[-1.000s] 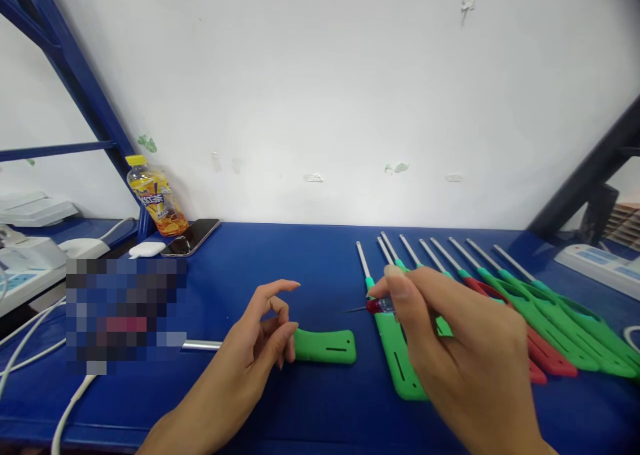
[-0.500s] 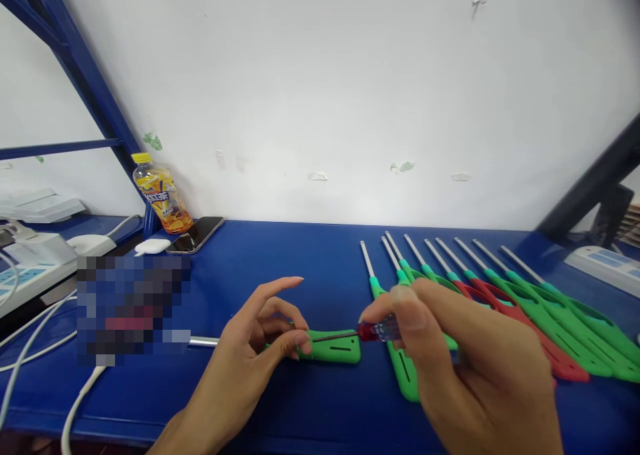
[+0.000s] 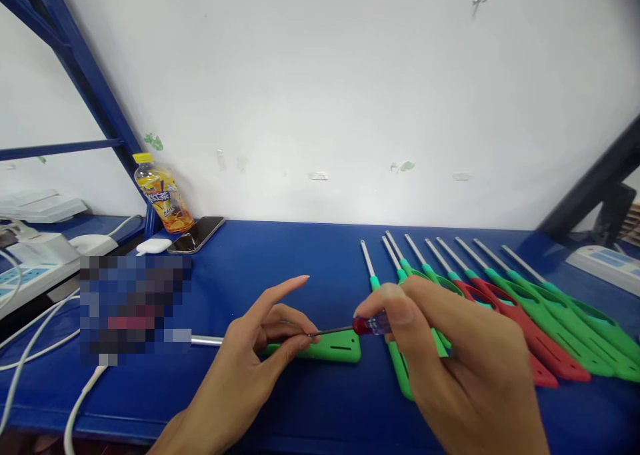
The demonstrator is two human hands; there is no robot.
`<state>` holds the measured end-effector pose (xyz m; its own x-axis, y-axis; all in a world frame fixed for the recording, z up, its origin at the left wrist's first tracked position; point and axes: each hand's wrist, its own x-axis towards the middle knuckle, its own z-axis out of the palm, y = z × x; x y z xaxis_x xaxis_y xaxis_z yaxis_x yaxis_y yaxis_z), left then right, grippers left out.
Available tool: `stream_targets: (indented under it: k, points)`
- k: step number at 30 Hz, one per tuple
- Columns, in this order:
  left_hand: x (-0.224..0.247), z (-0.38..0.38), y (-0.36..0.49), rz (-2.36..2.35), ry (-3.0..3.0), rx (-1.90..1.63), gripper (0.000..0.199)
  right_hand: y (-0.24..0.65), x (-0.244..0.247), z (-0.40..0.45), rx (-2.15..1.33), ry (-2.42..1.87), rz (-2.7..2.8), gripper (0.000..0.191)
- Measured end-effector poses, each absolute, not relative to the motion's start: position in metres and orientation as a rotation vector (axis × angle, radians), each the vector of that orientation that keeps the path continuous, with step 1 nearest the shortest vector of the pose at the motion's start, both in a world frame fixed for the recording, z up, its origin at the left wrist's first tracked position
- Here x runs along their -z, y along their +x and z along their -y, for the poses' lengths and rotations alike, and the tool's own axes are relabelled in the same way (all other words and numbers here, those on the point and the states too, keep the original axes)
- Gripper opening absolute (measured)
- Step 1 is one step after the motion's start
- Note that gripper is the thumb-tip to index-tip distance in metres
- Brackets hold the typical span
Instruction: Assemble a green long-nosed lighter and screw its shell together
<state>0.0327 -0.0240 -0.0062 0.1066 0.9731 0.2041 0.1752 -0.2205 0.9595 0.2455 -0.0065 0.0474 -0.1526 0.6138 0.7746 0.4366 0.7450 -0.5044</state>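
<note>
A green long-necked lighter (image 3: 330,348) lies flat on the blue table, its metal tube (image 3: 207,340) pointing left beneath my left wrist. Over its handle, my left hand (image 3: 263,342) is closed in a pinch of thumb and fingers, with the index finger lifted. What sits between those fingertips is too small to make out. My right hand (image 3: 460,368) grips a screwdriver (image 3: 367,326) with a red and clear handle. The thin shaft points left, and its tip meets the pinched left fingertips just above the lighter.
Several green and red long-necked lighters (image 3: 530,308) lie in a row on the right. Toward the back left are a drink bottle (image 3: 164,198), a phone (image 3: 197,235) and a white case (image 3: 153,245). White cables (image 3: 37,348) and power strips (image 3: 607,263) sit at the sides.
My right hand has shifted slightly left with the screwdriver, whose tip is now at my left fingertips. The left pinch has tightened and moved slightly right.
</note>
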Motion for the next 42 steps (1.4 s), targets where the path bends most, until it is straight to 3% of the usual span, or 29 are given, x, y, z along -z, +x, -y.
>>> stream_targets:
  k: [7,13,24,29,42]
  points:
    - [0.007,0.024,0.032,-1.151,1.588,-1.224,0.048,0.247,-0.051,0.005,-0.196,-0.840,1.848,0.032]
    - [0.015,0.027,0.037,-1.126,1.510,-1.208,0.052,0.248,-0.050,0.007,-0.233,-0.827,1.824,0.009]
    - [0.017,0.018,0.080,-1.260,1.923,-1.181,0.057,0.254,-0.054,0.012,-0.120,-0.873,1.824,0.009]
    - [0.028,0.010,0.087,-1.341,2.047,-1.129,0.047,0.259,-0.050,0.008,-0.154,-1.016,1.902,0.018]
    - [0.031,0.007,0.086,-1.382,2.157,-0.953,0.053,0.262,-0.043,0.000,-0.244,-1.202,1.977,0.023]
